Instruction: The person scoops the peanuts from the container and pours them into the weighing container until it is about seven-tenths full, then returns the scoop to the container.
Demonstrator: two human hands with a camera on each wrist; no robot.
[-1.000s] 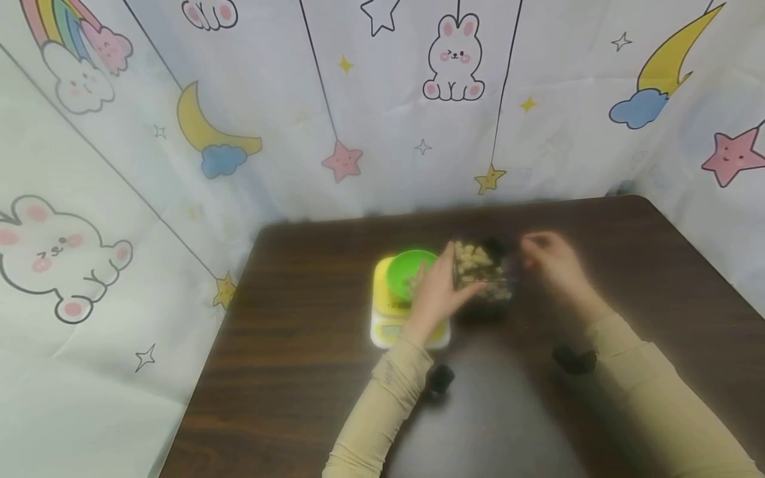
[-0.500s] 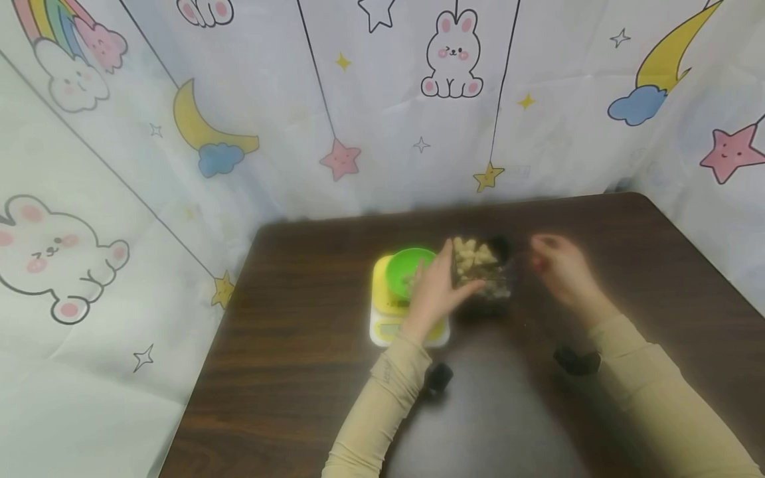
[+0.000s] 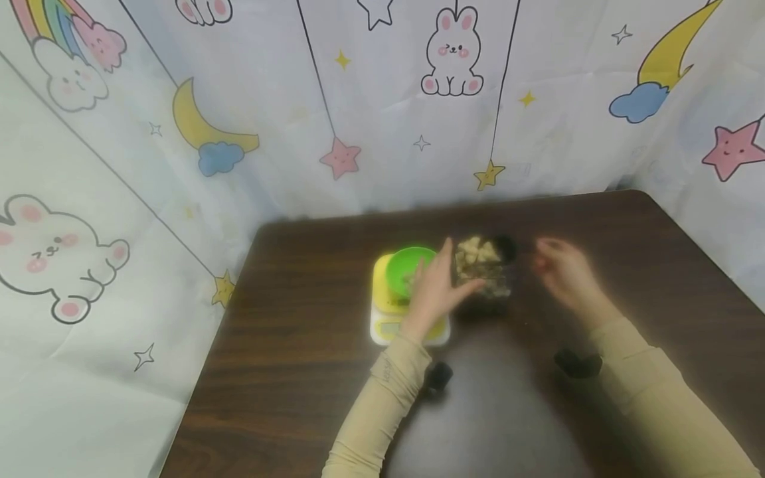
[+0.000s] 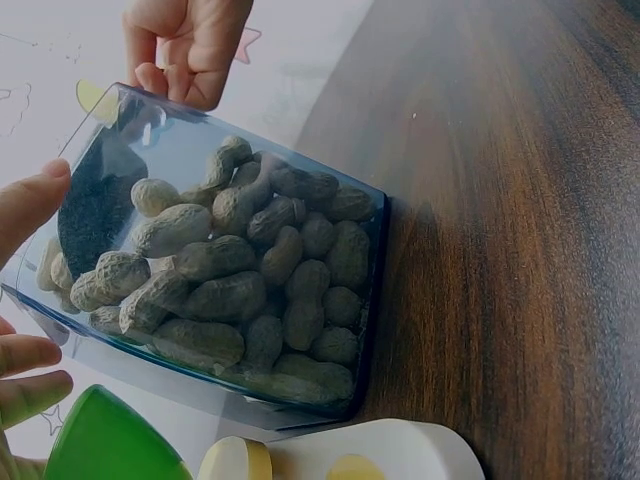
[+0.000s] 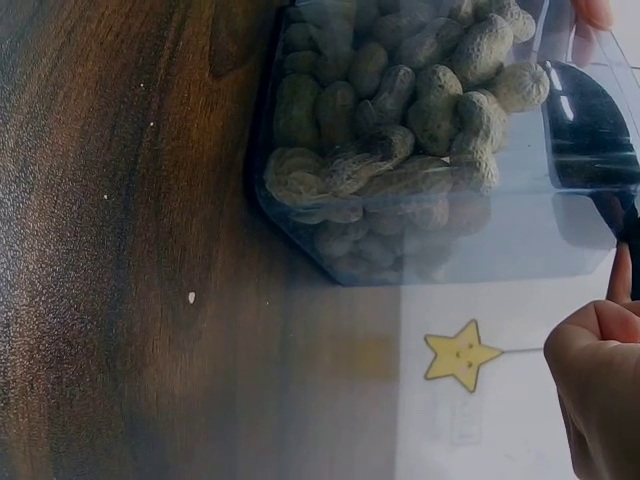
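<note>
A clear tub point(image 4: 376, 270) of unshelled peanuts point(image 4: 230, 260) stands on the table. My left hand point(image 3: 434, 285) rests spread against its left corner, thumb along the near side and fingers extended along the left side. Inside the tub, above the peanuts, is a black scoop point(image 5: 592, 130). My right hand point(image 3: 568, 275) is on the tub's right, fingers curled round the scoop's dark handle point(image 5: 630, 240). Left of the tub, a green bowl point(image 3: 402, 265) sits on a yellow and white kitchen scale point(image 3: 379, 325). A few pale pieces show in the bowl, partly hidden by my left hand.
The dark wooden table point(image 3: 287, 318) has rounded far corners. A curtain point(image 3: 382, 113) printed with bunnies, moons and stars hangs behind and beside it. Small pale crumbs point(image 5: 192, 297) lie near the tub. Dark wrist devices point(image 3: 576, 364) show under both forearms.
My right hand has shifted slightly right and toward me, and the scoop's dark shape has moved right within the tub. My left hand stays at the tub; the scale and bowl have not moved.
</note>
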